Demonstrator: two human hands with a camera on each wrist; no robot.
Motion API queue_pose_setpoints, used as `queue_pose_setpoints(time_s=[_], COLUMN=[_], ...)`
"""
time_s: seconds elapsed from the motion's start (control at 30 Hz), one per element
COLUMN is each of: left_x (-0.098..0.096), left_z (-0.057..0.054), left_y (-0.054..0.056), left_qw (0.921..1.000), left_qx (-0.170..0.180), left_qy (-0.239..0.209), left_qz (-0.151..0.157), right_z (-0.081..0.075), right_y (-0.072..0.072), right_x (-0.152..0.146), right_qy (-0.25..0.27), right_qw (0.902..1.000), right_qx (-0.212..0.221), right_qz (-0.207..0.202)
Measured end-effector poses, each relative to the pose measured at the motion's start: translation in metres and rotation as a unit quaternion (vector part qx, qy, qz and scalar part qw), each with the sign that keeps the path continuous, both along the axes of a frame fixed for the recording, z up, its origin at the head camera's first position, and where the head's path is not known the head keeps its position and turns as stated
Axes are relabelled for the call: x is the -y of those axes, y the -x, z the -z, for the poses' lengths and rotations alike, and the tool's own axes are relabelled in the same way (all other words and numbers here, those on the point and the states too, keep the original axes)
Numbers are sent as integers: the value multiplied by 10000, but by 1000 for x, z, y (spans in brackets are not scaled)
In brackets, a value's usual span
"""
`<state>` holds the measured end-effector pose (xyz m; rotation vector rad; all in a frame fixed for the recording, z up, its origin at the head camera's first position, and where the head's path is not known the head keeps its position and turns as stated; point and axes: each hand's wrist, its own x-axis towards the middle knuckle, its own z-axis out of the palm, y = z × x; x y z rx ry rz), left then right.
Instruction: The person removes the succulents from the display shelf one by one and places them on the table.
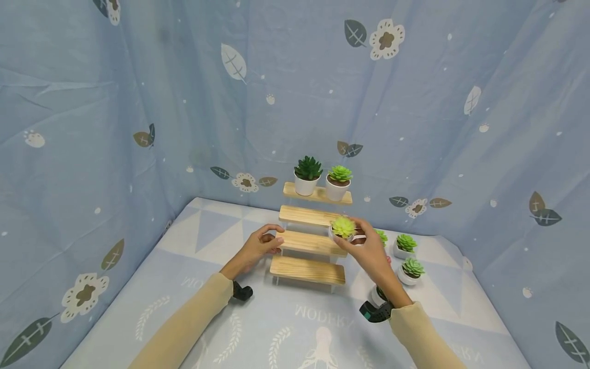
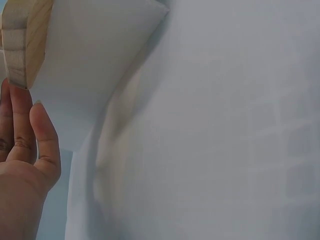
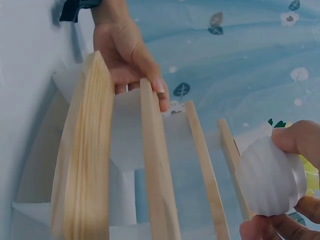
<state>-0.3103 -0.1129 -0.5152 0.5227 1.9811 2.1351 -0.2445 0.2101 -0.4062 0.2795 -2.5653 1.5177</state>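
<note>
A stepped display stand (image 1: 307,269) with several pale wooden planks on white supports stands mid-table. My left hand (image 1: 259,246) grips the left end of its second plank from the bottom; in the left wrist view, fingers (image 2: 22,120) meet the plank end (image 2: 25,45). My right hand (image 1: 369,248) holds a potted succulent (image 1: 343,227), light green in a small white pot, above the right side of the stand. The right wrist view shows thumb and fingers around the ribbed white pot (image 3: 270,177); its plant is mostly hidden there.
On the top plank stand a dark green potted succulent (image 1: 308,169) and a bright green one (image 1: 338,179). Right of the stand are several more, including a square-potted succulent (image 1: 405,245) and a round-potted one (image 1: 411,269). A patterned blue curtain (image 1: 295,92) hangs behind.
</note>
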Motion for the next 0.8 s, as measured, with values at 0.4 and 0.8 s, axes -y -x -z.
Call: queue_pose_setpoints(time_s=[0.4, 0.8], left_x=[1, 2], left_z=[-1, -1], left_y=[-1, -2], left_qw=[10000, 10000], left_qx=[36, 21], left_qy=[15, 81], left_qz=[21, 31], right_z=[5, 5], right_y=[-11, -19], right_x=[-20, -34], right_qy=[21, 36], right_qw=[9996, 9984], right_qx=[230, 452], right_qz=[149, 328])
